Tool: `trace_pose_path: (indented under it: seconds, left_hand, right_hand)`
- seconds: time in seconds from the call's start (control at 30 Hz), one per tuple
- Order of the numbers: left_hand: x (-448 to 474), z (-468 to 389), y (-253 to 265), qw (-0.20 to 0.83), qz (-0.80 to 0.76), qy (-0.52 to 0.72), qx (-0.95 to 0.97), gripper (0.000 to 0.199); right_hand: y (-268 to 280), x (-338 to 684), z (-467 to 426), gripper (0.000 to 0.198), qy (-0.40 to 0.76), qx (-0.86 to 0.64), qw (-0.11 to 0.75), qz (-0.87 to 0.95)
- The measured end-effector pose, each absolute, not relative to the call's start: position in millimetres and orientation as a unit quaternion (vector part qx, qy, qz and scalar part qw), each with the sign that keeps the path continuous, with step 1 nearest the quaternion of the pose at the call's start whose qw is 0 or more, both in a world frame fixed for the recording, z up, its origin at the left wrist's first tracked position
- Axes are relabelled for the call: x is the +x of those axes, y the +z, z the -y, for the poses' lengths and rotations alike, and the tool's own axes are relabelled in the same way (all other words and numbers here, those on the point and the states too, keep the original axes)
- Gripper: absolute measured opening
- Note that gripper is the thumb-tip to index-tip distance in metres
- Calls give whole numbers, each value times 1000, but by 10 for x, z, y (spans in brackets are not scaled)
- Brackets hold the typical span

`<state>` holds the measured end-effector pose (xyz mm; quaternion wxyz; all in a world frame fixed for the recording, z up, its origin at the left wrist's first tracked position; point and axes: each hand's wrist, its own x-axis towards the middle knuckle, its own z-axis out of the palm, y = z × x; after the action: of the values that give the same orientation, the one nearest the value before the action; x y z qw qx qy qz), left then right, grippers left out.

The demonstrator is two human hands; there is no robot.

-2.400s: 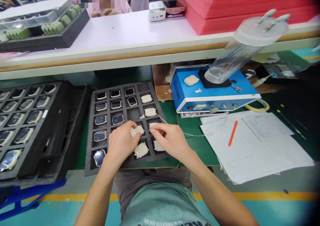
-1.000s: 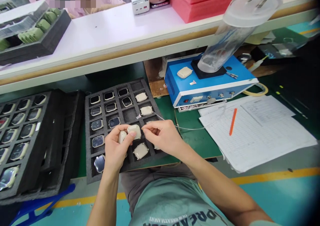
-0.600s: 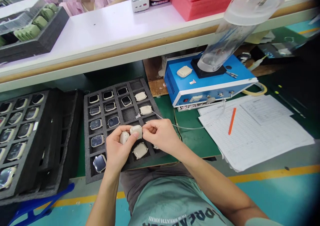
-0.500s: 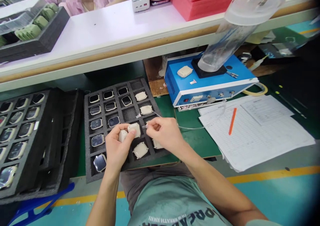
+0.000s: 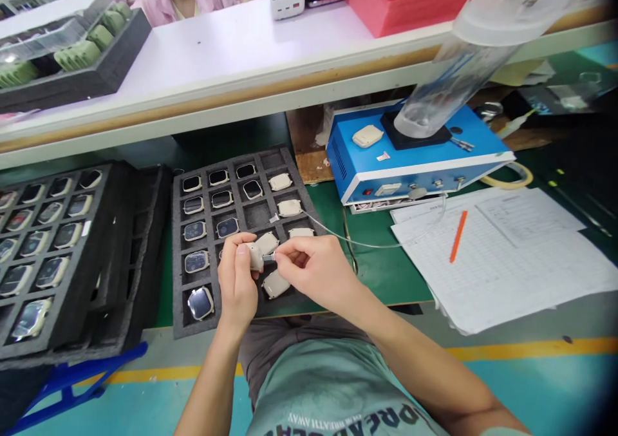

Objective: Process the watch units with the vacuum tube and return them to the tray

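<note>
My left hand (image 5: 237, 284) is closed around a cream smartwatch case (image 5: 255, 256), tipped on its edge above the tray. My right hand (image 5: 313, 265) pinches a small, thin grey piece (image 5: 268, 257) against the side of that case; its exact kind is too small to make out. Beneath both hands lies a dark foam tray (image 5: 179, 294) of smartwatches. Dark screens (image 5: 194, 231) face up on its left side, while cream backs (image 5: 277, 284) show on the right. A clear thin cord (image 5: 347, 239) runs to one face-down watch (image 5: 290, 208).
A blue box (image 5: 420, 165) with a clear cylinder (image 5: 434, 88) and a loose cream watch (image 5: 367, 136) stands behind, right. Papers (image 5: 502, 262) with an orange stick (image 5: 458, 236) lie at right. More watch trays (image 5: 72, 320) are stacked left. A raised shelf (image 5: 217, 56) crosses behind; a person sits beyond.
The cream case in my left hand has turned on its edge and moved rightward. My right hand has brought the small grey piece against it. The whole view has shifted slightly.
</note>
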<state>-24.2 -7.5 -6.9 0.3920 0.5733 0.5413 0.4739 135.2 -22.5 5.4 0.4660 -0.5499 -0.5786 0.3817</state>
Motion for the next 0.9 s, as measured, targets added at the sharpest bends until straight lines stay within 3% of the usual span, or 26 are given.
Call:
trace_pose_path:
  seconds: [0.4,0.7,0.9]
  left_hand:
    - [-235,112,-110,278,-547,432,661,28]
    - [-255,129,-113,338,-525,460,631,30]
    - [-234,118,-179,288,-552,464,630,25]
  right_hand:
    - [65,1356,194,16,371,-567,429,597]
    - [-4,1398,75,6,600,-468,418,496]
    - [36,1289,-2,19,618,-487,392,476]
